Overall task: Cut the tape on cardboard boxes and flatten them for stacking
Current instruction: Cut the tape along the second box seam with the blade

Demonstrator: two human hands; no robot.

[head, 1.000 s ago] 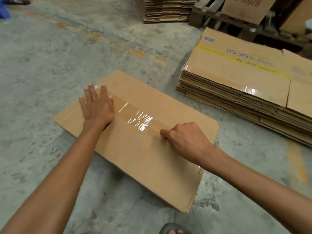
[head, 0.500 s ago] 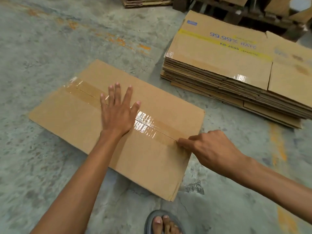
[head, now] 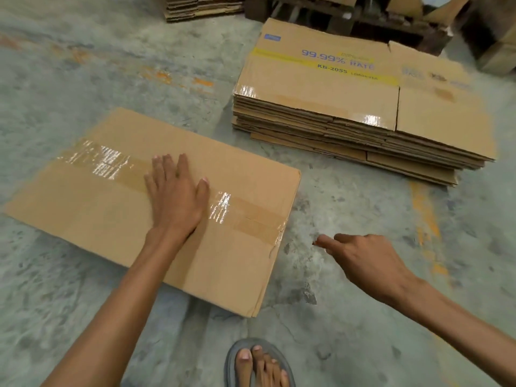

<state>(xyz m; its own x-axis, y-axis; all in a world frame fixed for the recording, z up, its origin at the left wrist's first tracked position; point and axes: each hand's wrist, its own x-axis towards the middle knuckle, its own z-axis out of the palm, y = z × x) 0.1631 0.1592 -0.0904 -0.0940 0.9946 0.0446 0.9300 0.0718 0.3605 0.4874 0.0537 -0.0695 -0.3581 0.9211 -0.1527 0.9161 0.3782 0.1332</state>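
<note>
A flattened cardboard box [head: 83, 208] lies on the concrete floor. A strip of clear tape [head: 251, 216] runs across it, with a slit line down its middle. My left hand [head: 176, 196] presses flat on the box over the tape, fingers spread. My right hand [head: 363, 261] hovers over the bare floor just right of the box's right edge. Its fingers are pinched, and a small dark blade tip [head: 314, 243] shows at the fingertips.
A stack of flattened boxes [head: 363, 113] with blue print sits on the floor to the back right. Another stack [head: 201, 7] and a wooden pallet [head: 391, 20] lie at the back. My sandalled foot [head: 259, 364] is at the bottom edge.
My right hand drew along the tape to the right and has now left the box's right edge. My left hand shifted rightward along the tape and stays pressed flat.
</note>
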